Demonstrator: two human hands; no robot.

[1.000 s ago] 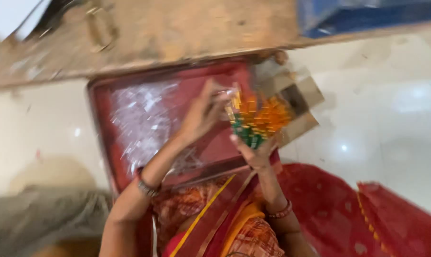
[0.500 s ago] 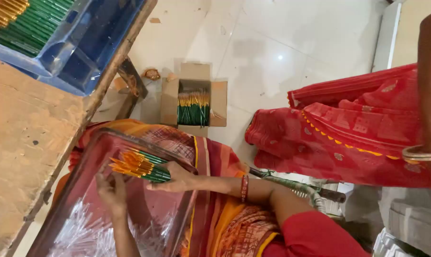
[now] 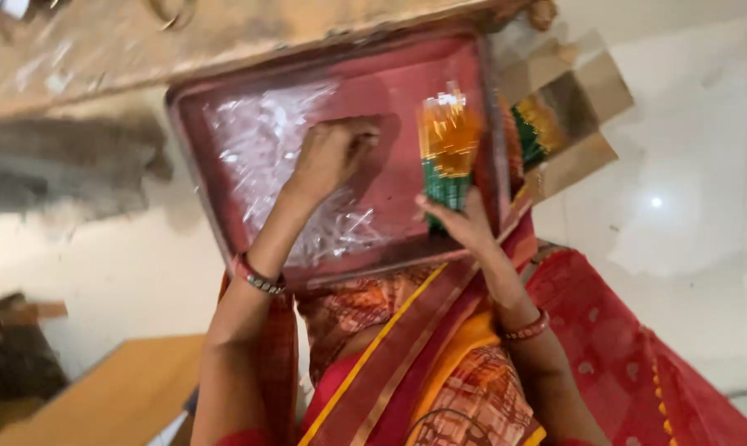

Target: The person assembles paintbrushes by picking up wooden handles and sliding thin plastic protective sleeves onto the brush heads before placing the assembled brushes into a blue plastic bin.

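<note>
My right hand (image 3: 464, 225) is shut around the lower end of a bundle of thin sticks (image 3: 448, 144), green at the bottom and orange at the top, and holds it upright over the right side of a red tray (image 3: 324, 62) on my lap. My left hand (image 3: 332, 155) rests with curled fingers in the middle of the tray. It is at the edge of a heap of clear plastic sleeves (image 3: 254, 140). Whether its fingers pinch a sleeve is hidden by the hand itself. Both wrists wear bangles.
An open cardboard box (image 3: 584, 103) with more green and orange sticks (image 3: 538, 124) stands on the pale floor right of the tray. A worn wooden surface (image 3: 101, 49) runs along the top. A tan board (image 3: 101, 380) lies at lower left. Red and orange cloth covers my lap.
The camera has swung sharply. My left hand has left the stick bundle and gone to the plastic sleeves in the tray. My right hand still holds the bundle.
</note>
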